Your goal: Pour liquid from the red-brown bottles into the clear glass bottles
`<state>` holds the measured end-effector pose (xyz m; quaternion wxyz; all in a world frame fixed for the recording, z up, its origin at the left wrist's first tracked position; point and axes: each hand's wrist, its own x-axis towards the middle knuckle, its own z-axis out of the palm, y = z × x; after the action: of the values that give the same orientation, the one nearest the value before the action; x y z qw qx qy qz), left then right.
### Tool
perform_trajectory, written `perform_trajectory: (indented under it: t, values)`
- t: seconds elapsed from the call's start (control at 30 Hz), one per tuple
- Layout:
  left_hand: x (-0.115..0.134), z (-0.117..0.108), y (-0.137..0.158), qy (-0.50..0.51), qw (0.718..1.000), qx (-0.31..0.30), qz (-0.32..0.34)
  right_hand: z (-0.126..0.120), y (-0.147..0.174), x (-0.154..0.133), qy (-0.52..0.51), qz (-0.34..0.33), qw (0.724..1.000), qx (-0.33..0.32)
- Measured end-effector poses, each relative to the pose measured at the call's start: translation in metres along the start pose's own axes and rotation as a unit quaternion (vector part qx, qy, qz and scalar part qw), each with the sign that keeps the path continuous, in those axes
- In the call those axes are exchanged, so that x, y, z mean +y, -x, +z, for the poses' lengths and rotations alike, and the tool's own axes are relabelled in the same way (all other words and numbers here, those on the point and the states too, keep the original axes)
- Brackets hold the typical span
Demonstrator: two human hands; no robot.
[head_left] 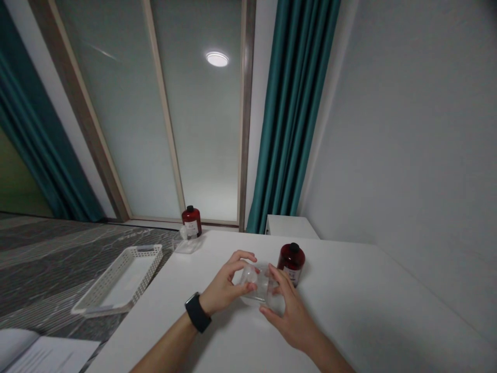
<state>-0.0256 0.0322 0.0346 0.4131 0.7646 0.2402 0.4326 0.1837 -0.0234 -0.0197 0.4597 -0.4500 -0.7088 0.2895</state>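
The fingers [242, 254] of the left hand [222, 284] are half curled, thumb in front and the others arched over the top, holding a small clear container [261, 293] by its left side. The right hand [290, 317] takes the container's right end, thumb low at the near corner and forefinger at the upper far corner, the gap between them fairly wide. The container sits between both palms over the middle of the white table [349, 305]; its see-through walls make its exact form hard to read, and whether it touches the tabletop cannot be told. A black watch [198, 313] circles the left wrist. At the lower left, an open book [58, 355] shows a printed page. Just beyond the right fingers stands a dark red bottle [292, 256] with a black cap and a pale label, upright. Left of the table, a white perforated basket [145, 248] lies against grey striped flooring [34, 259]. At the table's far left corner, another clear piece [187, 246] rests just in front of a second red bottle [191, 215], also upright. Farther back are a low white cabinet [291, 226], a teal curtain [293, 129] and frosted door panels [205, 145] reflecting a round light.
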Motion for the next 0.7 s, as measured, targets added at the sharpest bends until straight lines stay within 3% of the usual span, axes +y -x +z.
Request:
perform_trajectory:
  t: [0.3, 0.57, 0.7]
  values:
    - [-0.001, 0.015, 0.0, -0.038, 0.998, 0.048, 0.003, 0.007, 0.0, 0.006, 0.03, 0.011, 0.999, 0.006]
    - [0.001, 0.008, 0.0, -0.066, 0.998, -0.004, 0.005, 0.008, -0.002, 0.002, -0.03, 0.015, 0.999, 0.023]
    - [-0.001, 0.003, 0.0, -0.071, 0.997, 0.018, 0.017, 0.008, -0.002, 0.002, -0.041, 0.025, 0.998, 0.028]
